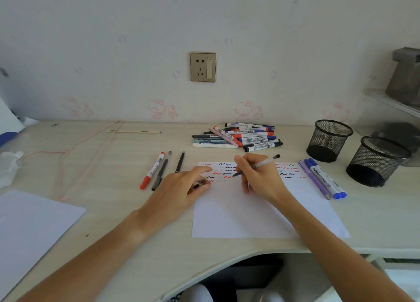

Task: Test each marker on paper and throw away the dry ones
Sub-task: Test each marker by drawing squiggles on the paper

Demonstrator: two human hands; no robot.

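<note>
Pale desk point(118, 165) w/ test paper point(250, 210) at centre: right hand point(259, 176) pinches a marker point(261, 165), tip on the squiggles, left hand point(181, 188) curled round a small dark cap, untested pile point(241, 136) behind.

Found no legible text; printed labels on the piled markers point(250, 135) blurred beyond reading.

A pale wall point(113, 40) filled the upper half of the frame, printed with faint pink cartoon cats (low, near the desk edge). A gold-framed socket point(203, 67) sat at centre. Below lay a light wood-grain desk point(91, 165); a shelf point(395, 101) projected at right.
</note>
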